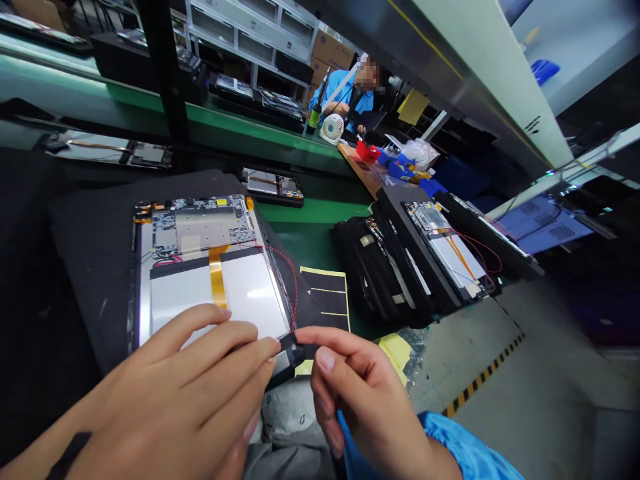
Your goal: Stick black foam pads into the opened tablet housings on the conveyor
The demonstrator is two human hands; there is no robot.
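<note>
Padding [80, 267] beneath opened tablet [253, 290], over whose near edge lies my left hand [180, 393] (grip not discernible on my feed), my right hand [367, 387], thumb and index parted, reaching a black piece [289, 343] at its near-right corner.

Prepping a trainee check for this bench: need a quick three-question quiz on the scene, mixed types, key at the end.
1. True or false: a strip of amber tape lies across the battery of the open tablet.
2. At which corner of the tablet, as pictured, is the right hand?
A) upper left
B) upper right
C) lower right
3. Fill in: the small fan near the co-worker is white; the bin next closest to it is ____.

Key: 1. True. 2. C. 3. Red.
</note>
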